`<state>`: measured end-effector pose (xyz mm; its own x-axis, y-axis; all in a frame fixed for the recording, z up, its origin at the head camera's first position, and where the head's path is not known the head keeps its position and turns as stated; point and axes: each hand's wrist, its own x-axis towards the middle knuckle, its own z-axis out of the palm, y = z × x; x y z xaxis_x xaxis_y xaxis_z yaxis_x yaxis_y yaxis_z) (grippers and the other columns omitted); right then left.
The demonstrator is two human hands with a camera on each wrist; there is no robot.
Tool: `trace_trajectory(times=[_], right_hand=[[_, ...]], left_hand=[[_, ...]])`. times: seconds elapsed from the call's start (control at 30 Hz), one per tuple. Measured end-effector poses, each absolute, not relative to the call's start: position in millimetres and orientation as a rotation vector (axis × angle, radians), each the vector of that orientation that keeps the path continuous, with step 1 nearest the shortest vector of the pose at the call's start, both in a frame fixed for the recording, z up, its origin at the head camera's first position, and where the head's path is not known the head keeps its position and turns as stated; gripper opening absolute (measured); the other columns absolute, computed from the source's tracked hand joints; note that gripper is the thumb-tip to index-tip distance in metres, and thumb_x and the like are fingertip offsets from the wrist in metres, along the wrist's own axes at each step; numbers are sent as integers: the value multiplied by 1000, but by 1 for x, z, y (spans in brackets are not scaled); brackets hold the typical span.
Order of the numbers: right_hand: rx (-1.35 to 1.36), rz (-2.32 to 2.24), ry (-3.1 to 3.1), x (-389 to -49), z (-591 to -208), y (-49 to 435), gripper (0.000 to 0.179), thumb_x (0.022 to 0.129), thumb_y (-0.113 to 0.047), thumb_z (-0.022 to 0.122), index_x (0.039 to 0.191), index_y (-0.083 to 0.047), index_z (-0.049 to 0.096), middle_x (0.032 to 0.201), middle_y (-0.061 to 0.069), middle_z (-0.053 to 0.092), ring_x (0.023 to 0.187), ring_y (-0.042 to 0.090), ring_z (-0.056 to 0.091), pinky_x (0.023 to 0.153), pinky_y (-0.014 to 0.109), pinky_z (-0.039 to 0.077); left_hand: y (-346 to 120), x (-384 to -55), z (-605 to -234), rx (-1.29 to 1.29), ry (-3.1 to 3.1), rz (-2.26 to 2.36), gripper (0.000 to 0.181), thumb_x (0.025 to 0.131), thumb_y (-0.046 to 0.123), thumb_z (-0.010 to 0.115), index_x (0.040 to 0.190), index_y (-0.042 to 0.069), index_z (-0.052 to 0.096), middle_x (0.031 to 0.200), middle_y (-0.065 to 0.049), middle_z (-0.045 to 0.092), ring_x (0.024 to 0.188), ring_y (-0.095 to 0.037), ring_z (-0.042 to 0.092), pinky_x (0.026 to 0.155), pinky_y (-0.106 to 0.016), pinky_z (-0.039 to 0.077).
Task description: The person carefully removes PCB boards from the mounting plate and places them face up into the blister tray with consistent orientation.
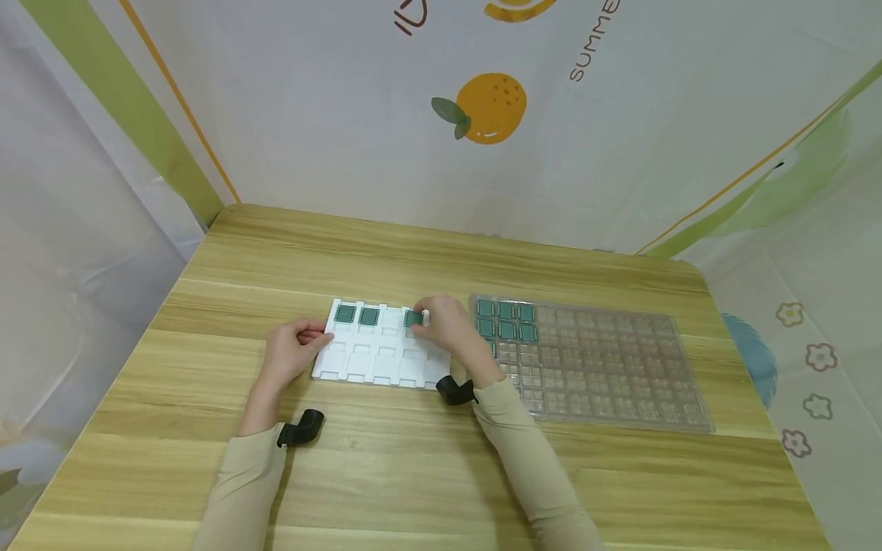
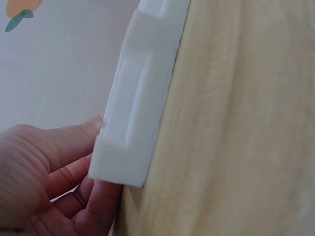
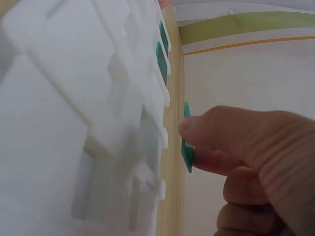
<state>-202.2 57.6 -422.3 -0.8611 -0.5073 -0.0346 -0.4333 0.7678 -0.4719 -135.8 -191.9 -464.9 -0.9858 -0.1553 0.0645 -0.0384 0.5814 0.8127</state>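
Observation:
In the head view, my left hand (image 1: 292,353) grips the left edge of a white plastic tray (image 1: 361,342), thumb on top. The left wrist view shows the thumb at the rim and the other fingers curled below the corner of the white tray (image 2: 133,103). Between thumb and forefinger my right hand (image 1: 449,327) pinches a green square chip (image 1: 411,318) by its edges. That chip (image 3: 187,160) is raised above the tray surface in the right wrist view. Two more green chips, the left one (image 1: 345,314) and its neighbour (image 1: 369,316), lie in the tray's back row.
To the right lies a clear plastic tray (image 1: 606,367) with many small pockets. Several green chips (image 1: 506,310) fill its back left pockets, partly hidden by my right arm. Black wrist mounts (image 1: 301,428) stick out from both sleeves. A printed curtain (image 1: 344,138) hangs behind the wooden table (image 1: 386,474).

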Motion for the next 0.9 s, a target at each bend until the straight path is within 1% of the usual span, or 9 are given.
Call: trace_trajectory(times=[0.17, 0.27, 0.33, 0.5, 0.7, 0.9], right_hand=[[-777, -698, 2799, -200, -422, 63, 24, 82, -11, 70, 103, 1, 68, 91, 10, 68, 52, 9, 36, 49, 19, 30], [-787, -705, 2803, -199, -422, 67, 24, 81, -10, 71, 103, 2, 68, 93, 11, 68, 53, 9, 37, 51, 19, 32], [-786, -706, 2808, -198, -422, 68, 25, 81, -10, 71, 103, 2, 68, 90, 10, 68, 53, 9, 36, 50, 19, 32], [-765, -719, 2809, -196, -422, 73, 26, 81, -10, 71, 104, 1, 67, 75, 7, 63, 49, 8, 33, 46, 19, 30], [-746, -723, 2826, -193, -419, 80, 25, 81, -10, 71, 104, 1, 68, 71, 4, 61, 51, 8, 39, 46, 18, 32], [-673, -716, 2823, -190, -416, 88, 28, 81, -12, 71, 105, 0, 68, 63, 0, 55, 51, 9, 41, 45, 20, 33]], left_hand=[[-192, -136, -465, 162, -2676, -1371, 19, 84, 6, 68, 94, -10, 67, 84, -22, 66, 74, -26, 62, 61, -14, 43], [-192, -135, -465, 162, -2679, -1369, 19, 84, 6, 68, 94, -10, 67, 84, -22, 66, 74, -26, 62, 61, -15, 44], [-192, -135, -465, 165, -2681, -1368, 19, 84, 6, 68, 94, -10, 67, 84, -22, 66, 74, -26, 61, 61, -15, 44], [-192, -135, -464, 174, -2686, -1370, 19, 84, 6, 68, 94, -10, 67, 84, -22, 66, 75, -26, 61, 61, -15, 44], [-192, -134, -464, 174, -2693, -1370, 20, 85, 7, 68, 94, -10, 66, 84, -22, 66, 75, -28, 61, 61, -16, 44], [-192, -134, -465, 176, -2690, -1362, 19, 84, 6, 68, 94, -10, 66, 84, -22, 66, 74, -26, 61, 61, -15, 43]])
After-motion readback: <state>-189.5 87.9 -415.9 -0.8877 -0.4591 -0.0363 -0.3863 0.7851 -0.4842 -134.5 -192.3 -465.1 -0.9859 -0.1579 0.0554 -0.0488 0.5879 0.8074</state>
